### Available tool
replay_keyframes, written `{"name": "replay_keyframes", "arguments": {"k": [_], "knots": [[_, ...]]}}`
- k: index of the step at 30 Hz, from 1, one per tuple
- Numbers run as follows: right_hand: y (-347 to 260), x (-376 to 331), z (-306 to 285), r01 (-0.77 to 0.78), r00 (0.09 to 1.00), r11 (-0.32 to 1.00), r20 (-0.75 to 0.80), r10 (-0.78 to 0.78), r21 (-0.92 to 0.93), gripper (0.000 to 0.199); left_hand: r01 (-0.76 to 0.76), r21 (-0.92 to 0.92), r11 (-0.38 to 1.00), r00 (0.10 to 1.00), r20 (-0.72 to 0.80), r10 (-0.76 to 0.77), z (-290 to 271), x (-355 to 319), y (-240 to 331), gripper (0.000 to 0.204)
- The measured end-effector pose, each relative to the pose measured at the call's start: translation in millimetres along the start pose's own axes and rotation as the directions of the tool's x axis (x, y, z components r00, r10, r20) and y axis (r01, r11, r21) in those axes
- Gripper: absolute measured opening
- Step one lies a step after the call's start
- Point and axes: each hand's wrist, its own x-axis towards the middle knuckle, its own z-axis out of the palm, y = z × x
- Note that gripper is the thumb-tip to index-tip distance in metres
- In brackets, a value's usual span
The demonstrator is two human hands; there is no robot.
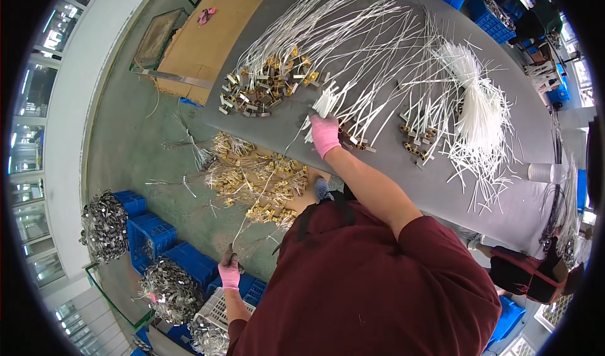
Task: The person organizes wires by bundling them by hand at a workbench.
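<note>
Worker in maroon top leans over a grey table (265,129) strewn w/ white wires (378,47). Right hand (325,135), pink-gloved, presses closed on a small wire bunch (324,104) near the table's front edge. Left hand (229,273), also gloved, hangs low beside the body, fingers pinched shut on one thin wire (265,186) running up toward the table. Brass terminals (271,82) lie heaped on the table; more sit on the floor, nr blue crates (151,233).

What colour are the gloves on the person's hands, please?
Pink, on both the right hand and left hand; head view.
</note>
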Motion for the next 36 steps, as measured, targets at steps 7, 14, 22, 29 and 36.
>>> {"name": "replay_keyframes", "arguments": {"k": [7,14,22,29,36], "knots": [[-17.7,6.2,-0.4,-0.051,0.998,0.999,0.039,0.050,0.010,0.041,-0.032,0.072,0.997,0.984,-0.173,0.045,-21.8,-14.4,-24.6,0.033],[-30.5,1.8,-0.5,0.039,0.999,0.997,-0.037,-0.037,0.062,0.041,-0.011,-0.076,0.997,0.985,-0.175,-0.003,-14.3,-10.5,-12.3,0.035],[-53.5,-6.3,-13.6,0.015,0.993,0.976,0.116,0.011,-0.219,0.048,-0.049,-0.075,0.996,0.996,0.070,0.054,39.8,2.0,54.4,0.038],[-96.0,-0.4,-30.5,0.109,0.955,0.952,0.295,-0.021,-0.285,0.035,-0.025,-0.156,0.987,0.970,0.235,0.062,82.5,16.9,112.3,0.042],[-135.0,26.9,-65.3,0.000,0.985,0.948,0.161,0.054,-0.319,0.046,0.067,-0.206,0.976,0.868,0.495,0.045,97.7,35.9,138.0,0.047]]}}
